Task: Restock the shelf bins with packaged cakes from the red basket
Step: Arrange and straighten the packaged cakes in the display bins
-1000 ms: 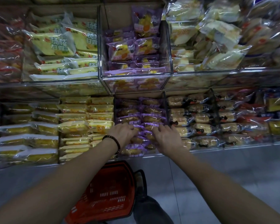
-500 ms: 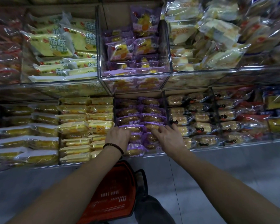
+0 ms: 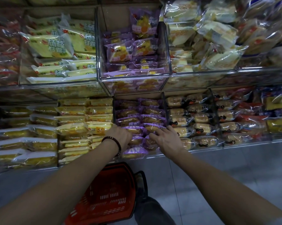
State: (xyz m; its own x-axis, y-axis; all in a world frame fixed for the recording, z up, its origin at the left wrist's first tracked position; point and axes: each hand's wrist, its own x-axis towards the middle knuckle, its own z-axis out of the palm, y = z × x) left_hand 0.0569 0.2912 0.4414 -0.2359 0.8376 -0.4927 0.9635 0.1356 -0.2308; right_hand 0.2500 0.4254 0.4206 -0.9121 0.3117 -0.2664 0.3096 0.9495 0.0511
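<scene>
One red basket [image 3: 107,197] lies between the two forearms, below the shelf's front edge. Left hand [image 3: 120,135], bracelet [image 3: 114,143] at the wrist, rests on the purple packaged cakes [image 3: 137,121] in the lower middle bin [image 3: 153,155]; its grip is hidden and cannot be told. Right hand [image 3: 167,140]: grip wide, fingers spread on the same packs, thumb beside the right divider [image 3: 164,109]. The packs run two columns across. The upper bin [image 3: 133,79] overhangs the back rows.

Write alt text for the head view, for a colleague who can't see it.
Both hands reach into a lower-shelf bin of purple-wrapped cakes. The left hand, with a dark bracelet at the wrist, rests on the packs, and the right hand touches them with fingers spread. A red basket sits below the shelf between the arms, and yellow-wrapped cakes fill the bin to the left.
</scene>
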